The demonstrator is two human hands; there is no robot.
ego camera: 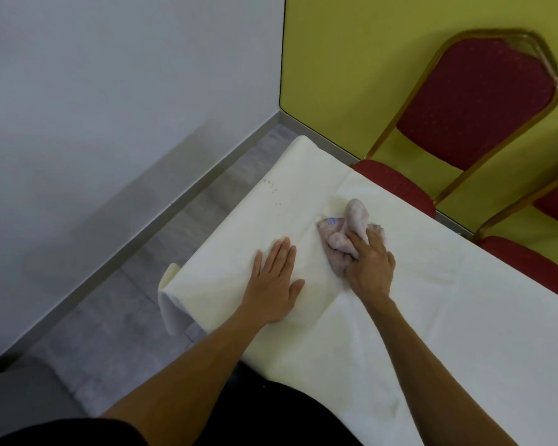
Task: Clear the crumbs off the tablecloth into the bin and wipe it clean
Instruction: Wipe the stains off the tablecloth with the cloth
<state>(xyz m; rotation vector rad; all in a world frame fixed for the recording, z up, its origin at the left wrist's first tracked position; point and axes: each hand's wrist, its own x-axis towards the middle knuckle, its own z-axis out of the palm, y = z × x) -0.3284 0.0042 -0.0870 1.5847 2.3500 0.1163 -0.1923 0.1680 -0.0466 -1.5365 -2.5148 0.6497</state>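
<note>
A white tablecloth [448,317] covers the table and hangs over its left end. My left hand [274,281] lies flat on the cloth near that end, fingers straight and together. Just to its right, my right hand [371,265] grips a crumpled pale pink rag [348,230] that touches the cloth. A few small brownish crumbs or spots [273,186] lie on the cloth beyond my left hand, near the far left edge. No bin is in view.
Two red padded chairs with gold frames, one [464,117] near the table's far corner and another [548,252] further right, stand along the far side against a yellow-green wall. A grey floor [136,284] and a white wall lie to the left.
</note>
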